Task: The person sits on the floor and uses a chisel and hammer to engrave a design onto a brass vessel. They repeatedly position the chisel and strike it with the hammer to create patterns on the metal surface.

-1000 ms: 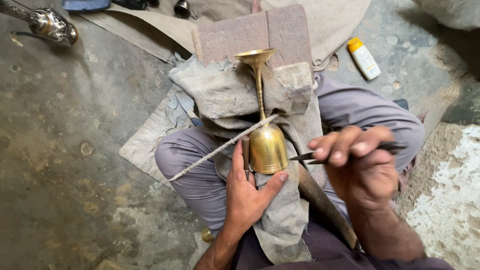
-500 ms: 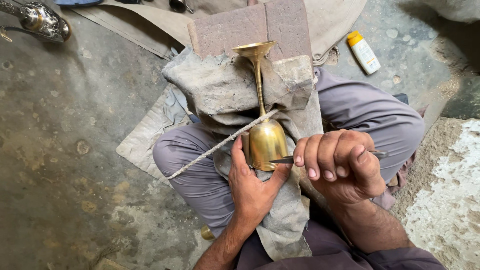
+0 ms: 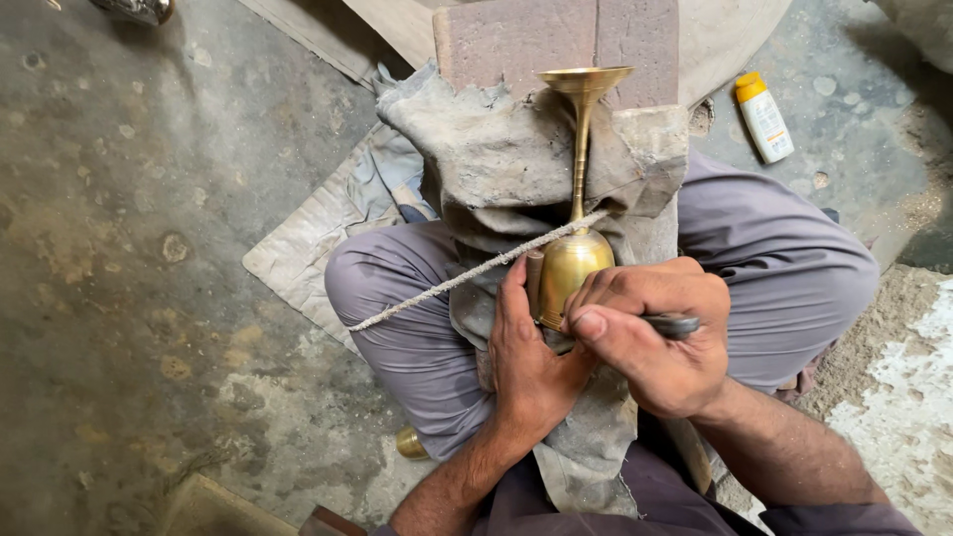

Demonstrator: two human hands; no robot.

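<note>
Rough, stained concrete floor (image 3: 129,298) fills the whole left half, with a dull metal object (image 3: 134,10) poking in at 11 o'clock, cut off by the frame so I can't tell what it is. A flattened grey mat or sack (image 3: 308,248) lies under the person, who sits cross-legged in grey-purple trousers (image 3: 397,308).

Moving toward centre, a thin twisted cord (image 3: 447,283) runs from around 9 o'clock up to the brass piece. The left hand (image 3: 526,357) is closed around the lower side of a brass goblet (image 3: 574,260), thumb up along its left side, pinning it onto a dirty grey cloth pad (image 3: 496,159) draped over a reddish brick block (image 3: 556,40) at 12 o'clock. The goblet lies with its bowl toward the person and its flared foot pointing away, stem running straight up the pad.

Just right of centre, the right hand (image 3: 650,333) is curled tight around a dark, slim tool (image 3: 675,323), fingers touching the goblet's bowl; the tool's tip is hidden behind the fingers.

Further right at 1 o'clock, a small white bottle with a yellow cap (image 3: 762,117) lies on the floor, well apart from the hands. At 4 o'clock there's pale rubbly ground (image 3: 893,397).
</note>
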